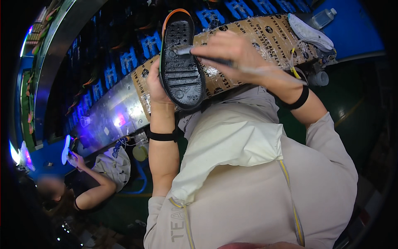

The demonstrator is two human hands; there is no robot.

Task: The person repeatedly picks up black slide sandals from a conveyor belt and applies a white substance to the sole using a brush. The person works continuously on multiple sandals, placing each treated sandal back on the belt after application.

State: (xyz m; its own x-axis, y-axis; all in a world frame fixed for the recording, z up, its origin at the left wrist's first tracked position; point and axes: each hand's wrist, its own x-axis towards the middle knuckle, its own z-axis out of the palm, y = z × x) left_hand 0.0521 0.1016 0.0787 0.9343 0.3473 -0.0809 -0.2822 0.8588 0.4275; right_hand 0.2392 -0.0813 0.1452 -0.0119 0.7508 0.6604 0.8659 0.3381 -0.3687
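A black shoe sole (pixel 182 74) with an orange toe rim and a green side edge is held up before me, its perforated, ribbed face toward me, shiny as if wet. My left hand (pixel 156 85) grips the sole's left side near the heel, with its fingers mostly hidden behind. In my right hand (pixel 234 52) is a brush, fingers closed round its handle. The pale brush head (pixel 182 50) touches the sole's upper middle, and the long handle's end is blurred by motion. Both wrists wear black bands.
Printed brown cardboard (pixel 257 39) under clear film covers the bench. A white shoe upper (pixel 309 33) lies at its far right, near a clear bottle (pixel 323 18). Blue holders (pixel 126 62) line the far side. At lower left, a co-worker (pixel 97 186) holds a shoe.
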